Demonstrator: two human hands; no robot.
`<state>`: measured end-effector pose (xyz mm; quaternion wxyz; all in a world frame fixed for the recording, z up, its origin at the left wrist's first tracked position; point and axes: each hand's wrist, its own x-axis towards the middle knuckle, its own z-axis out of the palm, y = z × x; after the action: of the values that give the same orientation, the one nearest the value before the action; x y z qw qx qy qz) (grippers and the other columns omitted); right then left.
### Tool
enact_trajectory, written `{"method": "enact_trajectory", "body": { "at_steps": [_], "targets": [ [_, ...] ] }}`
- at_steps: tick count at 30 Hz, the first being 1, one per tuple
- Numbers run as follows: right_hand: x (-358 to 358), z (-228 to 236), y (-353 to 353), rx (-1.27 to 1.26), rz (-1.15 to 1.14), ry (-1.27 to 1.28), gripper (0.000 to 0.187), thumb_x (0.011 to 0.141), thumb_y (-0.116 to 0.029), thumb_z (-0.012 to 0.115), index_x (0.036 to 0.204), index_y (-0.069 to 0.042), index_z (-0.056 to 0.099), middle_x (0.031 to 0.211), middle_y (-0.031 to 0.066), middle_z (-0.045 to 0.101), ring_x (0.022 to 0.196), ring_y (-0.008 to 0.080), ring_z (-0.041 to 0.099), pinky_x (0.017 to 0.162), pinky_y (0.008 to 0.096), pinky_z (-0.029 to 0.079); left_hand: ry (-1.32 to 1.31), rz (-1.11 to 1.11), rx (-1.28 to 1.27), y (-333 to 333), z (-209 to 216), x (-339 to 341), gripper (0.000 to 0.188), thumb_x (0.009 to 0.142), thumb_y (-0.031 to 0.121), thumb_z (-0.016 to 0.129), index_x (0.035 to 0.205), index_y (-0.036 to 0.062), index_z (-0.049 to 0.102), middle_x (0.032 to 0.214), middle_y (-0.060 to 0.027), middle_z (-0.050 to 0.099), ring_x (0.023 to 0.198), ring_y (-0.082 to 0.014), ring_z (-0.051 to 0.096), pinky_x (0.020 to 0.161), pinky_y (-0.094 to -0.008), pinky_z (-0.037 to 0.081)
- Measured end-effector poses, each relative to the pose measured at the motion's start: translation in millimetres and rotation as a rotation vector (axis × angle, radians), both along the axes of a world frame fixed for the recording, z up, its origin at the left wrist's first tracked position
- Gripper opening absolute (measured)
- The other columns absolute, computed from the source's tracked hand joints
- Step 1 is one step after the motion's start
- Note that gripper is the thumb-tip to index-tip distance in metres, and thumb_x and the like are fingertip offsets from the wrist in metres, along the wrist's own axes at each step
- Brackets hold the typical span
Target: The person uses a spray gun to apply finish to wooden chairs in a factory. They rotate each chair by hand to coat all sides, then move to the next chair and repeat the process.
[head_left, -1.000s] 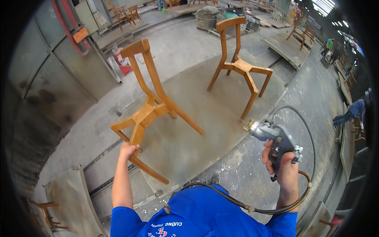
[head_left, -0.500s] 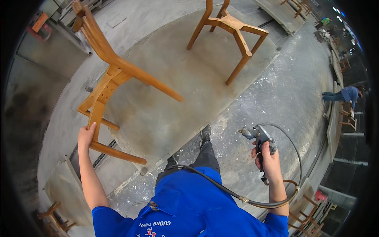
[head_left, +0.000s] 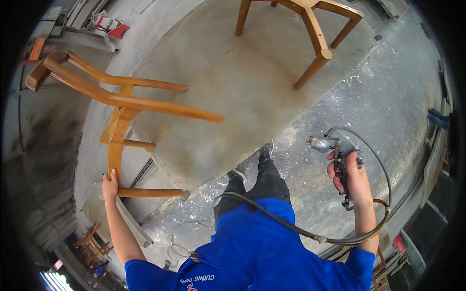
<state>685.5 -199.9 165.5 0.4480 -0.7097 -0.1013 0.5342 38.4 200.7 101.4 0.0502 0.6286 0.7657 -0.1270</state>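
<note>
Our left hand [head_left: 110, 187] gripped the wooden chair [head_left: 118, 130], presumably to steady it, while our right hand [head_left: 358, 180] clasped a spray gun [head_left: 345, 145].

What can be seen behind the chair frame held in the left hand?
Between the legs of the chair frame, a grey board and a dark floor slot show. Whatever lies directly behind the frame or the left hand is covered.

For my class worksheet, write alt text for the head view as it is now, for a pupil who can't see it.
A person's left hand grips a wooden chair by its seat frame; the right hand holds a spray gun. A second chair, cut off at the top, stands on a board.
</note>
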Motion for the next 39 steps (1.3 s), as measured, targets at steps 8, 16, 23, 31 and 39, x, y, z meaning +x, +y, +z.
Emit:
{"method": "enact_trajectory", "body": {
  "at_steps": [8, 16, 23, 31, 39],
  "targets": [
    [19, 11, 53, 0.41, -0.05, 0.163, 0.104, 0.083, -0.091, 0.026, 0.117, 0.002, 0.058, 0.073, 0.0078, 0.06, 0.045, 0.0071, 0.04, 0.041, 0.0226, 0.031, 0.053, 0.007, 0.02, -5, -5, 10, 0.081, 0.097, 0.066, 0.048, 0.137, -0.0049, 0.052, 0.125, -0.0325, 0.063, 0.121, -0.0464, 0.059, 0.101, -0.0499, 0.047],
    [14, 28, 175, 0.854, -0.132, 0.317, 0.101, 0.081, -0.092, 0.028, 0.116, -0.003, 0.059, 0.067, 0.009, 0.061, 0.04, 0.0073, 0.04, 0.038, 0.0207, 0.031, 0.067, 0.023, 0.034, -25, -3, 38, 0.071, 0.096, 0.064, 0.049, 0.122, -0.0007, 0.057, 0.106, -0.0308, 0.069, 0.104, -0.0475, 0.065, 0.089, -0.0545, 0.052],
    [-16, 5, 270, 0.834, 0.035, 0.089, 0.087, 0.092, -0.08, 0.035, 0.12, -0.001, 0.059, 0.074, 0.0049, 0.061, 0.048, 0.0048, 0.043, 0.045, 0.0199, 0.034, 0.07, 0.057, 0.103, -35, -7, 65, 0.061, 0.097, 0.059, 0.052, 0.121, 0.0035, 0.059, 0.104, -0.0276, 0.07, 0.1, -0.0475, 0.066, 0.087, -0.0549, 0.051],
    [-27, -95, 286, 0.575, 0.233, 0.151, 0.05, 0.1, -0.052, 0.059, 0.087, -0.003, 0.061, 0.073, 0.0003, 0.061, 0.069, 0.0091, 0.053, 0.064, 0.0261, 0.044, 0.05, 0.022, 0.155, -38, -16, 71, 0.054, 0.098, 0.051, 0.057, 0.122, 0.0028, 0.063, 0.098, -0.0285, 0.07, 0.095, -0.0489, 0.066, 0.082, -0.0541, 0.052],
    [-17, -189, 259, 0.307, 0.206, 0.02, 0.047, 0.103, -0.047, 0.056, 0.084, -0.004, 0.061, 0.073, 0.0013, 0.061, 0.072, 0.0107, 0.054, 0.066, 0.0286, 0.044, -0.072, -0.042, 0.233, -41, -17, 87, 0.046, 0.101, 0.045, 0.058, 0.115, 0.0014, 0.063, 0.091, -0.0266, 0.071, 0.089, -0.0468, 0.068, 0.075, -0.0499, 0.052]
  ]
}}
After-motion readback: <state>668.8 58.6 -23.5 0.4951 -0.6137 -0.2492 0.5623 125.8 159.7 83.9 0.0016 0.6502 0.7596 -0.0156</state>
